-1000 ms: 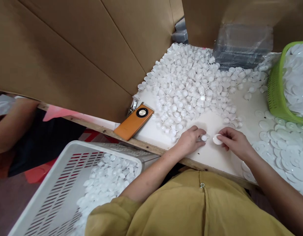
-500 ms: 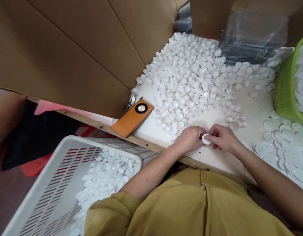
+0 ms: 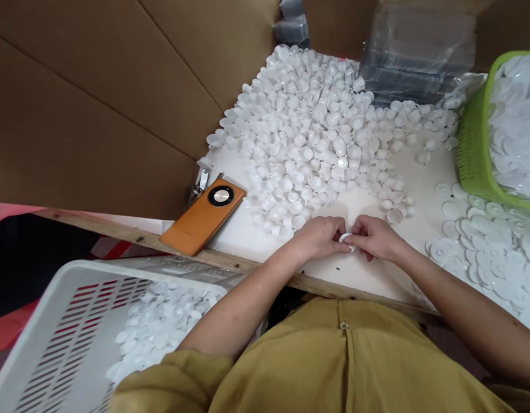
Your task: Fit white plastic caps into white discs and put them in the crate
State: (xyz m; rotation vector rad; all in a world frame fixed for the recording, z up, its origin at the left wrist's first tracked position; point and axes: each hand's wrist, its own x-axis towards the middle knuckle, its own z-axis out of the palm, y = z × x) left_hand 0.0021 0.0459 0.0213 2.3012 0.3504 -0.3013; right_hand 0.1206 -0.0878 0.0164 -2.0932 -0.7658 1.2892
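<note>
Close to the table's front edge, my left hand [image 3: 324,236] and my right hand [image 3: 374,236] meet over one small round white saucer [image 3: 346,240]. Fingers of both hands pinch it from either side; whether a cup is also between them is hidden. Just beyond my hands spreads a big heap of tiny white plastic cups [image 3: 308,132] with handles. To the right of my right hand lie many loose flat white saucers [image 3: 484,246], overlapping one another.
An orange phone [image 3: 205,215] lies at the front left edge, beside metal clips [image 3: 200,182]. A green basket [image 3: 474,143] of saucers stands at right. Below the table, a white crate [image 3: 88,310] holds small white pieces. Cardboard [image 3: 97,103] and plastic-wrapped packs [image 3: 413,74] border the back.
The view has shifted, so the scene sits a little farther left. My left thumb now lies across the saucer's front, and both hands still hold it at the table edge.
</note>
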